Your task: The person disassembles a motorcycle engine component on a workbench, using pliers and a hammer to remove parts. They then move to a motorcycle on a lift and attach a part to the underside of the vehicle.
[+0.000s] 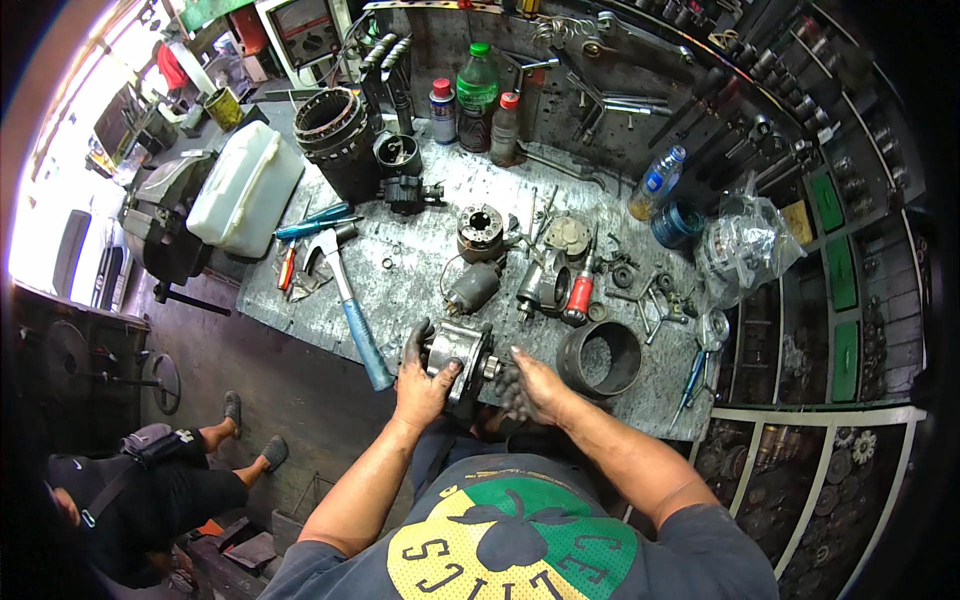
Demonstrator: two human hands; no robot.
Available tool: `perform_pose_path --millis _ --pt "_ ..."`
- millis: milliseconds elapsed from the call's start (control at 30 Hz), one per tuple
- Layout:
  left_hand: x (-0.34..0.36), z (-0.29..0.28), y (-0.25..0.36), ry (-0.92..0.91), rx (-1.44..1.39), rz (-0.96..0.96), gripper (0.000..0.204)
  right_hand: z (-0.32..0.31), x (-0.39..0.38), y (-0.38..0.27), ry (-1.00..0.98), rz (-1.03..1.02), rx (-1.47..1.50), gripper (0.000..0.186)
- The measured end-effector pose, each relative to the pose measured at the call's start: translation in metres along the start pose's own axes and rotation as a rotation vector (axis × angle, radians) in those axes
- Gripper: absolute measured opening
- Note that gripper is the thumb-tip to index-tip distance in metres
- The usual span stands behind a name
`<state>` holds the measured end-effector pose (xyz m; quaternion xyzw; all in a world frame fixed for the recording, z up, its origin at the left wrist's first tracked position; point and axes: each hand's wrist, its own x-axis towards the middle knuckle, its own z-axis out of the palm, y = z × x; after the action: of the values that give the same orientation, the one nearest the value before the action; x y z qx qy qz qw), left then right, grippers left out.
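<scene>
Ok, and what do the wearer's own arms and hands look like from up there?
The left hand and right hand are gloveless, both smudged with grime; I see no watch or band at either wrist. The forearms are bare below the short sleeves of a dark grey T-shirt, which has a round green-and-yellow print with lettering.

Both forearms (360, 485) slant inward from the lower frame. Near centre, the left hand (424, 390) grips; the right hand (537, 385) has loosely extended fingers (514, 398).

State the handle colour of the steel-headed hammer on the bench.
Blue handle, best seen in the head view.
</scene>
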<state>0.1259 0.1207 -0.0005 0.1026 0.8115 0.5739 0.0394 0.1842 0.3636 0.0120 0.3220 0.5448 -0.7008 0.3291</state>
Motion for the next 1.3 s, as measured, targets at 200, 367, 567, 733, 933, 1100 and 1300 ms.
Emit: perform_pose_path --millis 200,367,567,733,933,1100,1300 --pt "0.000 -0.002 0.005 -0.006 -0.042 -0.063 0.091 0.007 -0.025 0.011 0.204 -0.651 -0.458 0.049" --pt "0.001 -0.005 0.016 -0.006 -0.025 -0.104 0.091 0.026 -0.023 0.004 0.288 -1.044 -0.680 0.057" --pt "0.000 -0.006 0.016 0.010 0.000 -0.090 0.091 0.015 -0.005 0.003 0.252 -0.876 -0.554 0.043" --pt "0.001 -0.006 0.011 0.013 -0.009 -0.086 0.087 -0.004 -0.005 0.008 -0.162 0.083 -0.031 0.073" --pt "0.004 -0.005 -0.004 -0.108 -0.051 -0.113 0.069 0.012 -0.010 0.019 -0.001 -0.464 0.045 0.051" --pt "0.005 -0.020 -0.004 -0.153 -0.391 -0.375 0.057 0.049 -0.031 -0.028 -0.107 -0.577 -0.032 0.052" --pt "-0.019 -0.042 0.045 -0.311 -1.730 -0.454 0.071 0.117 -0.124 -0.121 -0.195 -0.978 -0.779 0.074"
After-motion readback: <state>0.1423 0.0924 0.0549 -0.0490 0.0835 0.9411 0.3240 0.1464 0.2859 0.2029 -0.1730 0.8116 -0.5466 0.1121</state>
